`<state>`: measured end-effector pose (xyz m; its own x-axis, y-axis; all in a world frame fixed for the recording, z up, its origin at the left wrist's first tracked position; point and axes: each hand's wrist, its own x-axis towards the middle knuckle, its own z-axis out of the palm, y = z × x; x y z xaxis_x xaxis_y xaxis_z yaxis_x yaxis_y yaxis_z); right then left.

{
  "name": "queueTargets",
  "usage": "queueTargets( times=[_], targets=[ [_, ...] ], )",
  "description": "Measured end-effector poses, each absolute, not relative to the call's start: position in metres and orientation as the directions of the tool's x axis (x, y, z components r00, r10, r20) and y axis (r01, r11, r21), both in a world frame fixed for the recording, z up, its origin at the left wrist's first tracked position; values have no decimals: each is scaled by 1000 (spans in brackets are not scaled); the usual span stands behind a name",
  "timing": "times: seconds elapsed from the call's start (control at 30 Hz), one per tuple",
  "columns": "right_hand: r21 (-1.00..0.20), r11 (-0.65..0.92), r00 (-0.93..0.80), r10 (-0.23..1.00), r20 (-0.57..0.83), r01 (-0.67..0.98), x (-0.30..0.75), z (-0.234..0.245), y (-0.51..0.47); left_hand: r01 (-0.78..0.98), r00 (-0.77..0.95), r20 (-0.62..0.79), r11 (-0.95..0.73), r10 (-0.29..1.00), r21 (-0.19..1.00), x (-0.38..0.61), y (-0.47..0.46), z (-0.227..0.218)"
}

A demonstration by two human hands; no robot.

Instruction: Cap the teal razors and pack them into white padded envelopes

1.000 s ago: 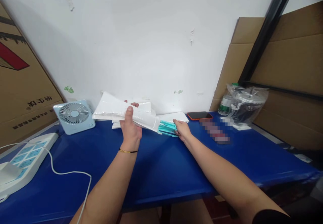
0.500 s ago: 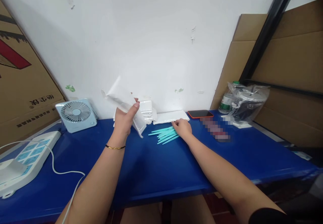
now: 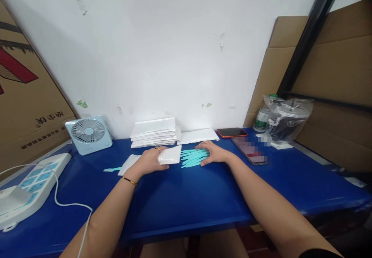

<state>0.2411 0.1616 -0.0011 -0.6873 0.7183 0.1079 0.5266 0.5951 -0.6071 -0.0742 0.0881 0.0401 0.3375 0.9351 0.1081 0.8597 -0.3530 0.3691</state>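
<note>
My left hand point(image 3: 151, 160) is low over the blue table, its fingers wrapped round a long white packet point(image 3: 171, 155) that shows on both sides of the hand. A teal stick point(image 3: 112, 169) with a broader end pokes out at the packet's left end. To the right, a loose pile of thin teal sticks point(image 3: 192, 157) lies on the table. My right hand point(image 3: 213, 152) grips the right end of this pile between thumb and fingers. Behind my hands stand stacked white packets point(image 3: 154, 130), with a flat white packet point(image 3: 197, 135) beside them.
A blue fan point(image 3: 89, 135) and a white power strip point(image 3: 35, 186) with a cable are at the left. At the right are an orange-edged phone point(image 3: 231, 133), another phone point(image 3: 250, 151), a bottle point(image 3: 261, 119) and a clear plastic bag point(image 3: 289, 120). A wall closes the back.
My left hand has lowered the white packet from the air to just above the table. My right hand has moved slightly, its fingers now spread wider round the teal sticks.
</note>
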Motion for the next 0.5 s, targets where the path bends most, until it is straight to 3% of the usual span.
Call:
queueTargets(
  times=[0.13,0.23,0.3,0.37,0.43,0.5],
  targets=[
    [-616,599,-683,718,132,512,231,-3,159,608,237,318,-396,918,688,-45,87,72],
    [-609,601,-680,721,133,518,230,-3,158,194,85,445,-453,891,870,-23,89,102],
    [-599,603,-676,724,136,526,230,-3,158,-121,-22,490,-489,871,864,-15,92,114],
    [-592,600,-670,731,130,539,231,-3,157,-296,-119,496,-508,860,809,-16,94,119],
    [-587,598,-669,733,126,545,230,-2,157,-292,-212,488,-532,847,795,-29,95,119],
    [-589,598,-670,732,126,543,230,-1,156,-98,-305,501,-550,810,830,-52,93,117]
  ],
)
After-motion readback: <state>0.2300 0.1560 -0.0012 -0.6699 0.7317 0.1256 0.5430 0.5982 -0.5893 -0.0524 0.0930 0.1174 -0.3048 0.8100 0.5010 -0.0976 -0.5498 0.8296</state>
